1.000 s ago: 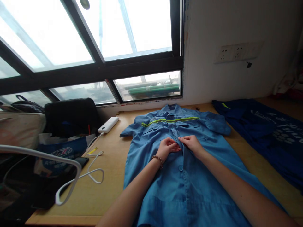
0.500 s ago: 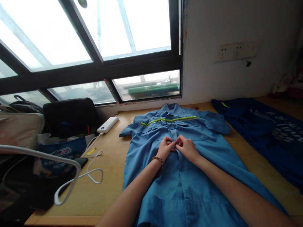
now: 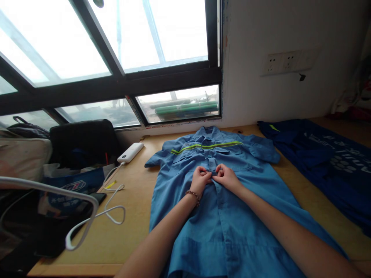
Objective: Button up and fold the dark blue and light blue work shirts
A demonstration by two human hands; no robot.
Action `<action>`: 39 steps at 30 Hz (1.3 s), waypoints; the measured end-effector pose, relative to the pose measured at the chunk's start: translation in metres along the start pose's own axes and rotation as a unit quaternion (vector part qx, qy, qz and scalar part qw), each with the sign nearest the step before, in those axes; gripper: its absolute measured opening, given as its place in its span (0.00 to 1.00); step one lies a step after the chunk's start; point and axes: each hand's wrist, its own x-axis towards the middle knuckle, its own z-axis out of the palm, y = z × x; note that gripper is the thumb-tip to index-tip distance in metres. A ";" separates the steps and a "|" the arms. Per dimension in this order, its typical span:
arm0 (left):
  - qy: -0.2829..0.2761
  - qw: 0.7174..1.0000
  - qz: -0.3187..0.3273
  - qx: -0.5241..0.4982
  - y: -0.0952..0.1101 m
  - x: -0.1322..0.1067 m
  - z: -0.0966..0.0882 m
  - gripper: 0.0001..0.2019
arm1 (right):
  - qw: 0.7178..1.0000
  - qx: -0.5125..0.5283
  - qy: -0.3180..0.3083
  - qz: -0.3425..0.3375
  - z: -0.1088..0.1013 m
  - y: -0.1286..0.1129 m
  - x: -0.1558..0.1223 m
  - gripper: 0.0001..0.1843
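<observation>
The blue shirt (image 3: pixel 220 227) lay flat and front up on the wooden table (image 3: pixel 130 216). It was short-sleeved, with a yellow-green stripe (image 3: pixel 207 146) across the chest. I saw the left hand (image 3: pixel 199 179) and right hand (image 3: pixel 227 178) meet at its placket, fingers curled and pinching the cloth, perhaps around a button I couldn't make out.

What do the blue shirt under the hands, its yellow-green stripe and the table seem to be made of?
Shirt: probably woven cotton or a blend, matte; it creases softly.
Stripe: seemingly fluorescent tape, brighter than the cloth.
Table: wood or wood-look laminate, smooth, tan, with faint sheen.
</observation>
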 end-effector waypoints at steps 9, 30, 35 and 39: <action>-0.027 0.999 0.036 0.025 0.002 0.000 0.000 0.19 | 0.986 0.144 -0.069 0.053 -0.003 0.013 0.011 0.17; -0.147 0.988 -0.016 0.053 0.007 -0.007 0.002 0.27 | 0.992 0.079 0.085 0.045 -0.006 0.006 0.006 0.21; -0.130 0.991 -0.005 0.037 0.001 0.009 -0.003 0.20 | 0.972 -0.214 0.084 -0.039 -0.009 -0.028 -0.013 0.17; -0.126 0.991 0.023 0.035 -0.001 0.024 -0.003 0.17 | 0.918 -0.396 -0.008 0.007 0.001 -0.044 -0.036 0.13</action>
